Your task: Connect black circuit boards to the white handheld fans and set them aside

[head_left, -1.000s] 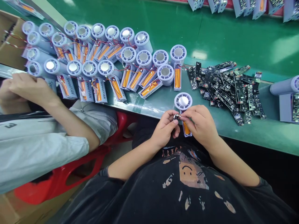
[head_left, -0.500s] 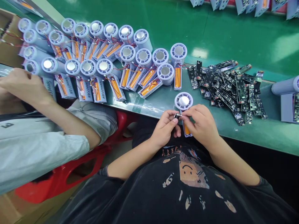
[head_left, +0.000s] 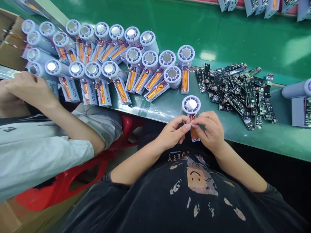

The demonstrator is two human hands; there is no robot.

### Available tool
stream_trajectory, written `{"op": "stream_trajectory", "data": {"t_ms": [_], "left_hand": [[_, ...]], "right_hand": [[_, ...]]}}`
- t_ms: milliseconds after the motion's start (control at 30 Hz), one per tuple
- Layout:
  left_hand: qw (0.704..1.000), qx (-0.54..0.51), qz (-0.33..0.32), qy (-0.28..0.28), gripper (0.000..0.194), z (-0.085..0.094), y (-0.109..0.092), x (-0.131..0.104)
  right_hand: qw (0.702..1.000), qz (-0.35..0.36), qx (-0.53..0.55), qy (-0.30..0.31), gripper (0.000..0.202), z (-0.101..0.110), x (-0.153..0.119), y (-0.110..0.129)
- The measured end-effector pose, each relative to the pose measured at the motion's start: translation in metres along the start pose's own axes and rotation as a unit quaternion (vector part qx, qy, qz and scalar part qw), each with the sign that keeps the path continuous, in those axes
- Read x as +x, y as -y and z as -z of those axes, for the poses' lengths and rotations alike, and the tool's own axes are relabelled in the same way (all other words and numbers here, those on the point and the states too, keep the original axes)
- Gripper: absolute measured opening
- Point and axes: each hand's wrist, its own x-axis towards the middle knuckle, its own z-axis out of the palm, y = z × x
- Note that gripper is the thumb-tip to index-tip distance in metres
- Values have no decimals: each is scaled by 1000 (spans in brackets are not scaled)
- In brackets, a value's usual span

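An unfinished handheld fan [head_left: 191, 105] lies in front of me at the table's front edge, its round head up and its handle open over an orange battery [head_left: 194, 134]. Above the handle, my left hand [head_left: 173, 131] is closed in a pinch on a small black circuit board, nearly all hidden by the fingers. My right hand [head_left: 210, 129] pinches a tiny white wire connector [head_left: 190, 124] against the left fingertips. Red and orange wires [head_left: 193, 117] run up from there to the fan head. Whether the connector sits in the board cannot be made out.
Several similar fans [head_left: 116, 71] stand in rows to the left. A heap of black circuit boards [head_left: 239, 90] lies at right, with another fan body [head_left: 297, 100] beyond it. A co-worker's arm [head_left: 63, 113] and a cardboard box [head_left: 14, 42] are at far left.
Both hands have drawn together and slightly lower over the handle. The black board, visible before in my left fingers, is now mostly covered. The wires by the fan head show more.
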Motion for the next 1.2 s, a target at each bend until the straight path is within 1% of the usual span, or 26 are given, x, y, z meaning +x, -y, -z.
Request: {"op": "stream_trajectory", "data": {"t_ms": [100, 167, 333, 433, 500, 600, 733, 833, 933, 1067, 1200], "left_hand": [[1000, 19, 3, -13, 44, 1, 0, 1], [999, 30, -2, -16, 43, 1, -1, 1], [997, 62, -23, -24, 37, 3, -3, 1], [998, 60, -23, -26, 32, 2, -3, 0], [999, 36, -18, -33, 32, 0, -3, 0], [998, -35, 3, -44, 41, -2, -2, 0], [992, -116, 49, -29, 38, -1, -1, 1], [987, -139, 81, -16, 39, 2, -3, 1], [985, -136, 101, -31, 40, 4, -4, 0], [989, -113, 72, -54, 39, 1, -3, -2], [994, -93, 41, -36, 32, 0, -1, -4]], "right_hand": [[1000, 13, 20, -13, 12, 0, -1, -2], [999, 9, 29, -13, 14, 0, -1, -3], [998, -38, 38, 28, 12, 3, 3, -3], [996, -60, 42, 47, 8, 5, 4, -2], [995, -70, 44, 47, 7, 5, 4, 0], [996, -77, 27, 40, 7, 5, 4, 3], [997, -62, -31, 32, 7, 5, 4, 7], [996, -52, -59, 45, 8, 6, 6, 9], [992, -55, -90, 73, 10, 7, 6, 10], [989, -64, -113, 75, 10, 6, 7, 14], [986, -69, -136, 74, 12, 6, 9, 17]]}}
